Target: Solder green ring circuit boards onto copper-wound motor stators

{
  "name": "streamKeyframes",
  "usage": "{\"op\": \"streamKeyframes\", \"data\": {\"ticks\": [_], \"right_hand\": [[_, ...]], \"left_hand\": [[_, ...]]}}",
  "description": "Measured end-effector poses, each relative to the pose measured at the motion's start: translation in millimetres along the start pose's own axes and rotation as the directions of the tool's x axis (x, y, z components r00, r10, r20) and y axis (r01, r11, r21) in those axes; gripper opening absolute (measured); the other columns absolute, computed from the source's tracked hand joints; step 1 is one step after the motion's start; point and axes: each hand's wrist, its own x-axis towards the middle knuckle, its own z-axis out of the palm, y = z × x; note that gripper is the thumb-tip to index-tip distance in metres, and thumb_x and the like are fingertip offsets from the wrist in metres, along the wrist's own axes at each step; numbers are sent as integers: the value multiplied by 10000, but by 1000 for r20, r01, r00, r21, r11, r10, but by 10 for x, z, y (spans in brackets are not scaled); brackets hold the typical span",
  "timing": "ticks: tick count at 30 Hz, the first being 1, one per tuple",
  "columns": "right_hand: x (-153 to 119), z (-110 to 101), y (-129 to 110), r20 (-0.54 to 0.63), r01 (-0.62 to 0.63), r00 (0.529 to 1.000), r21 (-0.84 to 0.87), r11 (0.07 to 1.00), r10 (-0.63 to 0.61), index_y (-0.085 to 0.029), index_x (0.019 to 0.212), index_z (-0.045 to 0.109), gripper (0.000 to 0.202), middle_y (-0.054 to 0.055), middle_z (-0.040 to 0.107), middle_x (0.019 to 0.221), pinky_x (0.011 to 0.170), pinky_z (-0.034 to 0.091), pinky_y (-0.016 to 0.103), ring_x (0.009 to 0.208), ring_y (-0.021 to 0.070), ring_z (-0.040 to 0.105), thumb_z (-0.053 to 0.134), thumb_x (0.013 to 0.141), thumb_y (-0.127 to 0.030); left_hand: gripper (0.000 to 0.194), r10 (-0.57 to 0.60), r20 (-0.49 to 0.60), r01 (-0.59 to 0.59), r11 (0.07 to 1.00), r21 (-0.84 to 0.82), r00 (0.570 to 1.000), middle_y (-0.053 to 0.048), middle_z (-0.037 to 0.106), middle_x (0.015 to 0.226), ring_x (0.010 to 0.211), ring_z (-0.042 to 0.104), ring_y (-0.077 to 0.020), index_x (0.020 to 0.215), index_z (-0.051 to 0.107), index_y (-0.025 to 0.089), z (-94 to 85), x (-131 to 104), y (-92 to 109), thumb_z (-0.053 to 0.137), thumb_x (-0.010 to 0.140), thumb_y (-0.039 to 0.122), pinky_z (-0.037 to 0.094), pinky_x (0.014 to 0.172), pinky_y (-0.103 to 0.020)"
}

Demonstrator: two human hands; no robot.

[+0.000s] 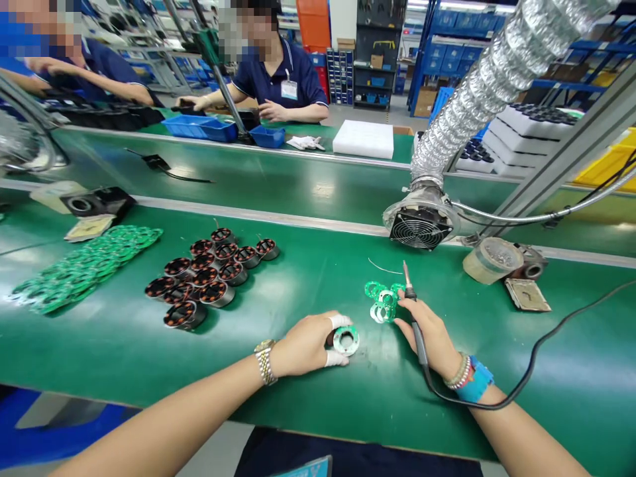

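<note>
Holds a small round part [346, 340] with a green-and-white ring face in the left hand [305, 344], between a finger and thumb, both wrapped in white at the ends. Grips a soldering iron [418, 338] in the right hand [434, 334], tip pointing up and away, ahead of the fingers. Has a small heap of green rings [389, 301] just left of the right fingertips and beyond the held part; cannot tell contact with the heap from a narrow gap. Trails a black cord [489, 406] from below the right hand across the right forearm.

Shows, well left of the left hand and slightly farther away, a cluster of dark metal cylinders [217, 291] with copper-coloured windings, standing on the green table [293, 285]. Shows, even farther left, a long spread of green rings [89, 268]. Has a black-grilled fan [421, 228] beyond the right hand and a translucent tub [489, 262] beyond it to the right.
</note>
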Motion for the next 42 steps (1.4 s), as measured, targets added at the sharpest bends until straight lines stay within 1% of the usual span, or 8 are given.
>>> {"op": "streamKeyframes", "data": {"ticks": [3,10,16,20,24,29,36,42], "right_hand": [[60,52,154,23,45,999,-26,999,-45,-169,1166,447,336,157,510,1242,956,447,424,1165,237,492,516,838,-144],[152,201,158,113,138,984,-11,990,-136,-166,1142,469,347,159,530,1234,981,426,461,1199,260,465,560,807,-165],[165,147,151,138,175,975,7,985,-174,-174,1091,497,302,149,552,1215,928,472,450,1175,272,483,580,805,-216],[174,164,192,150,182,972,5,983,-180,-196,1113,503,290,128,581,1183,873,505,447,1095,260,551,512,830,-138],[173,224,242,114,210,971,1,978,-208,-196,1121,504,281,130,565,1205,874,511,423,1105,253,549,477,848,-134],[159,244,259,106,275,958,-87,957,-266,-189,1137,500,278,127,559,1209,911,496,433,1116,250,544,479,860,-178],[101,230,426,70,419,908,-188,889,-413,-213,1121,511,297,112,546,1231,945,471,441,1096,263,560,531,832,-279],[-153,360,623,114,454,891,-196,869,-440,-225,1148,486,425,107,536,1237,875,513,424,1063,297,579,590,768,-385]], "left_hand": [[449,-71,-164,82,995,61,984,-30,643,822,701,586,-188,993,618,190,-330,501,-191,712,619,420,434,651,-261],[517,-334,-535,418,908,38,776,-146,637,1014,914,594,-252,1061,550,83,-1272,2012,-752,684,680,407,427,792,-314],[560,-383,-553,486,873,45,740,-239,592,1086,1003,569,-288,1163,461,10,-1307,2541,-947,628,756,357,417,832,-346],[611,-270,-551,426,888,175,790,-223,516,1208,1120,489,-288,1264,385,56,-1076,2179,-757,621,758,304,364,927,-361],[596,-93,-481,282,898,338,872,-88,453,1320,1238,364,-242,1245,444,198,-877,1327,-552,677,703,288,245,1041,-330],[453,-141,-650,534,709,460,747,-234,431,1288,1244,291,-383,1145,526,55,-959,410,-727,605,756,273,179,1008,-545],[232,-141,-606,528,665,528,783,-171,538,1190,1237,309,-363,881,687,105,-1037,223,-728,611,727,262,228,1000,-508],[412,-47,-404,300,749,591,914,-99,664,852,886,579,-248,747,706,168,-362,76,-215,527,743,540,321,939,-464]]}}
